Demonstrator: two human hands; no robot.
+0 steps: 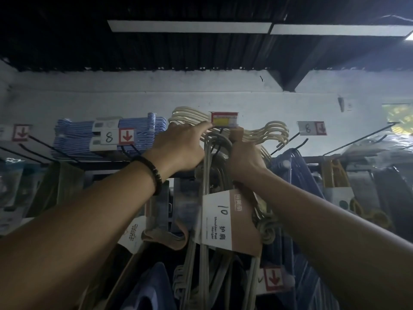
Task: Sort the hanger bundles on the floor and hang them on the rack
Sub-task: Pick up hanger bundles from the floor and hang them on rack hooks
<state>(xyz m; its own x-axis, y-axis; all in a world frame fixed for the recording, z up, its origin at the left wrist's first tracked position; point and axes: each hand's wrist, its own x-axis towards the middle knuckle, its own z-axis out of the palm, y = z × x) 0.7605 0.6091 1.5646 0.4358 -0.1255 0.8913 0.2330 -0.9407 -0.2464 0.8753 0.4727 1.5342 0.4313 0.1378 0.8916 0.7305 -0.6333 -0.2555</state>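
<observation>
right hand (243,157) clamped round the neck of the grey hanger bundle (225,220), thumb up, holding its top end at the black peg (220,133) under the red-yellow price tag (224,119). can't tell if the bundle is seated on the peg yet. the bundle hangs down between both forearms, its paper sleeve marked "10".

left hand (178,144), bead bracelet (154,175) on the wrist, is not gripping: fingers straight, lying on the cream hangers (268,133) stacked across that same top spot, tips touching the tag. looks like it's steadying them.

progress, my read: this bundle is at the hang step, not confirmed on. blue hangers (76,139) sit on the next peg to the left behind an "8" tag, and more packs hang on the rows below. bare pegs (357,139) to the right, so there's room. the floor is out of view, so no count of what's left to sort.

rack (105,165) is a dark rail with angled pegs against a white wall (201,95). black ceiling, two light strips (190,26), room dim.
</observation>
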